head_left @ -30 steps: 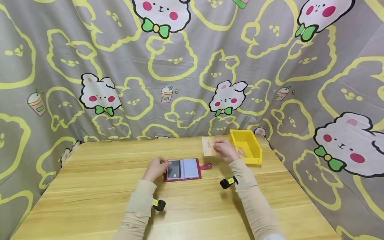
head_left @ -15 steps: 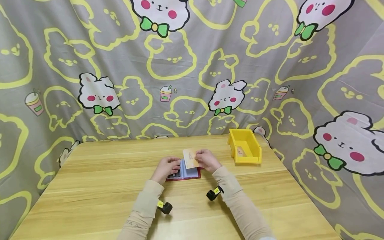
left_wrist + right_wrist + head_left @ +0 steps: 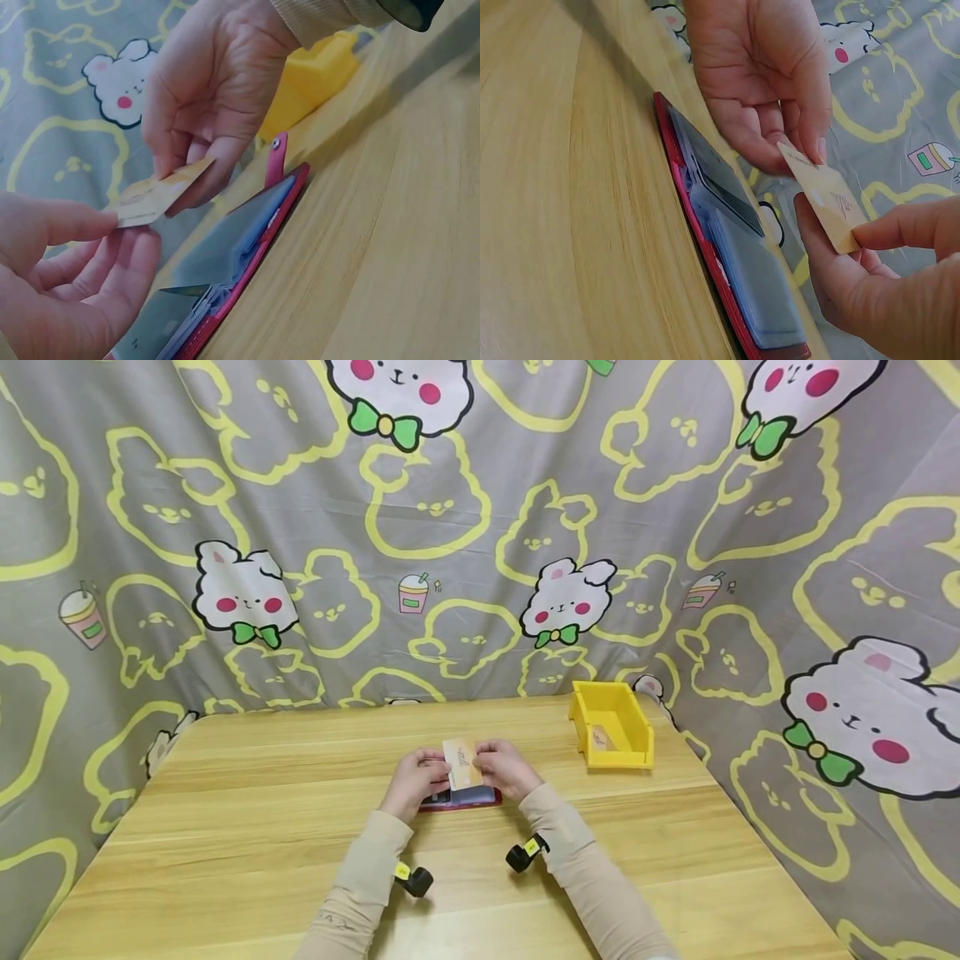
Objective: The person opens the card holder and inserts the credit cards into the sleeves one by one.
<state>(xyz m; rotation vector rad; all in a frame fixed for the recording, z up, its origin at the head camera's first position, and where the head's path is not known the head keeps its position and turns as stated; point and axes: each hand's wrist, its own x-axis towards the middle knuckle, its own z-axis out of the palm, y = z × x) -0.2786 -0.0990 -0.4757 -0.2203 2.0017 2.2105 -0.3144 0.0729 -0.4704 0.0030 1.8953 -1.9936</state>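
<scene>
A cream-and-orange card (image 3: pixel 461 763) is held up over an open card holder between both hands. My left hand (image 3: pixel 411 781) pinches one end of it, thumb on top and fingers below, as the left wrist view shows. The opposite end is pinched by my right hand (image 3: pixel 510 770). In the right wrist view the card (image 3: pixel 826 199) tilts, its printed face showing. Below lies the red card holder (image 3: pixel 754 281), spread open on the table with clear plastic sleeves. A dark card sits in one sleeve. Its pink snap strap (image 3: pixel 276 159) sticks out to the side.
At the back right of the wooden table (image 3: pixel 262 860) stands a yellow bin (image 3: pixel 618 760) with another card (image 3: pixel 602 737) inside. A grey curtain (image 3: pixel 315 518) with rabbit drawings hangs right behind the table's far edge.
My right hand has carried the card left from beside the bin to above the card holder. My left hand has moved right, off the holder's left edge, and now grips the card too.
</scene>
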